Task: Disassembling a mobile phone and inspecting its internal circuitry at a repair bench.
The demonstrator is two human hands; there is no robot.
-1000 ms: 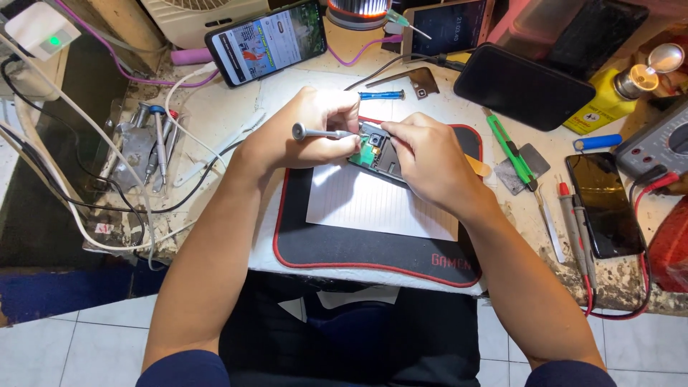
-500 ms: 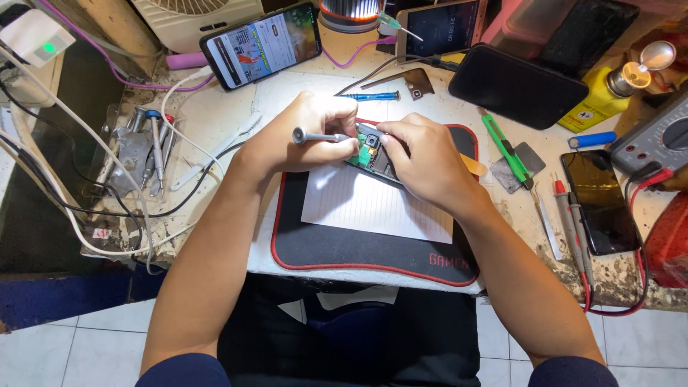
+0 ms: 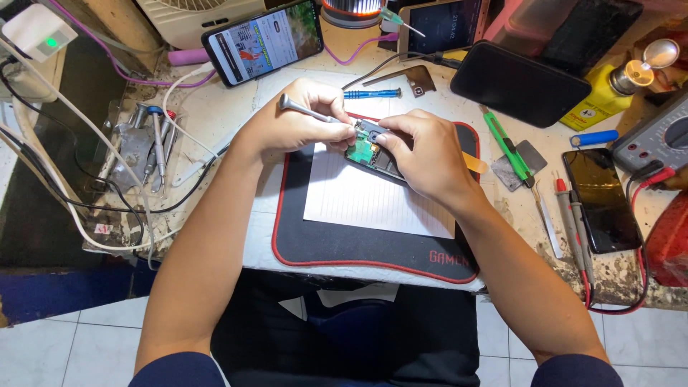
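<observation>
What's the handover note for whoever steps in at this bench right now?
Left hand: grips a metal screwdriver, tip at the top end of the opened phone.
Right hand: steadies the phone from its right side, fingers on its upper edge.
Phone lies on a lined white sheet on the black red-edged mat.
Done: back is off, green board exposed.
Left: the screwdriver is at the top end; I cannot tell whether any screw is out.
Nearby: blue screwdriver above the mat, green cutter to its right.

Cluttered workbench; black red-edged mat, phones, screwdrivers, cables, multimeter
</observation>
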